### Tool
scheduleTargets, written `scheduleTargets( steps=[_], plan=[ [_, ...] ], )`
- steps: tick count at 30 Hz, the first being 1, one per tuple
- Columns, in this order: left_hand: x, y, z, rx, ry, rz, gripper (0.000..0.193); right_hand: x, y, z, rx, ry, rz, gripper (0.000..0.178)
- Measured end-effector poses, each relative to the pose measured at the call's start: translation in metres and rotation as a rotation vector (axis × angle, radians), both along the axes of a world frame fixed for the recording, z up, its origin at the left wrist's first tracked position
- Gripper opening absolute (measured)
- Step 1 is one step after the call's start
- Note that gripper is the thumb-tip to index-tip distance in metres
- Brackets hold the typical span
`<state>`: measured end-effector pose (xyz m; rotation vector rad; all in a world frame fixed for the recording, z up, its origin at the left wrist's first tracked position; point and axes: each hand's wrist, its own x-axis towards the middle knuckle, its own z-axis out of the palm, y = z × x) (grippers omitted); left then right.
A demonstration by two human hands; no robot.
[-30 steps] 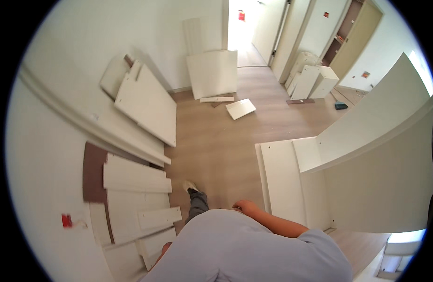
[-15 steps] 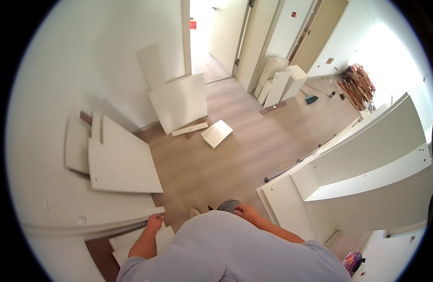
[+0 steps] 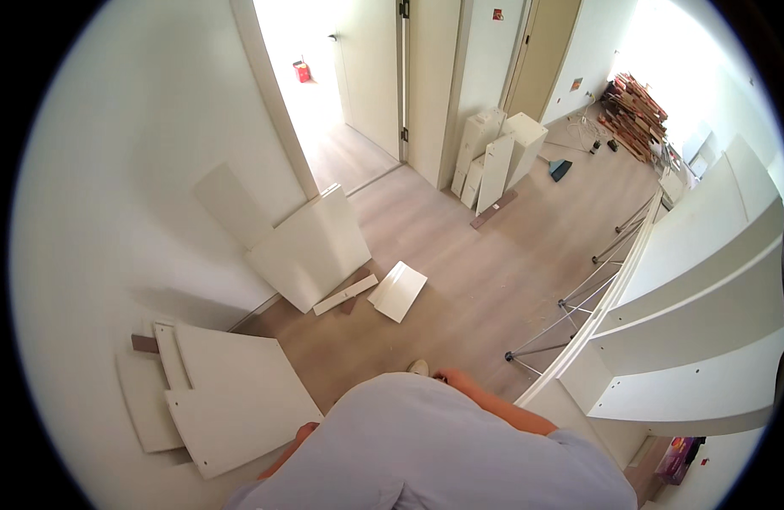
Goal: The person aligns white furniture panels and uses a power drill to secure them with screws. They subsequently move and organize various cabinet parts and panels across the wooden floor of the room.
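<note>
My grey-shirted chest fills the lower middle of the view and hides most of both arms. My right hand (image 3: 450,376) shows only as a few knuckles over the shirt's top edge, near a shoe tip (image 3: 418,366) on the wood floor; its fingers are hidden. Only a sliver of my left hand (image 3: 304,432) shows at the shirt's left edge, right by the lower corner of a large white panel (image 3: 239,391) leaning on the wall. Whether it touches the panel I cannot tell.
A white shelved cabinet (image 3: 707,340) lies on its side at the right, with thin metal rods (image 3: 579,314) beside it. More white panels (image 3: 311,246) lean on the left wall, and small boards (image 3: 399,291) lie on the floor. Narrow cabinets (image 3: 502,157) stand by the doors.
The view has swung up and to the right. The doorway and far room have come into sight, and the wall panels have slid to the lower left. My left hand is more hidden.
</note>
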<state>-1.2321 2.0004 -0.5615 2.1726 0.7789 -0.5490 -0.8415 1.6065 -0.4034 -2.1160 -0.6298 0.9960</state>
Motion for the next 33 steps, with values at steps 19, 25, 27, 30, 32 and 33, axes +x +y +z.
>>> scheduleTargets(
  steps=[19,25,27,30,32,33],
  plan=[
    [0.422,0.337,0.013,0.039,-0.082,0.082,0.040,0.083,0.105,0.024,-0.391,-0.044,-0.572,0.035],
    [0.535,0.417,0.046,0.482,-0.219,-0.064,0.061,0.013,0.148,0.032,-0.587,0.326,-0.743,0.038],
    [0.546,0.435,0.045,0.453,-0.121,-0.015,0.070,0.002,0.153,0.038,-0.596,0.298,-0.761,0.039],
    [0.560,0.447,0.040,0.379,0.034,-0.013,0.074,-0.017,0.150,0.022,-0.541,0.336,-0.847,0.040],
    [0.567,0.460,0.037,0.335,0.141,-0.049,0.076,-0.022,0.154,0.014,-0.548,0.330,-0.831,0.041],
    [0.573,0.463,0.032,0.363,0.178,-0.090,0.078,-0.011,0.172,0.038,-0.588,0.295,-0.791,0.041]
  ],
)
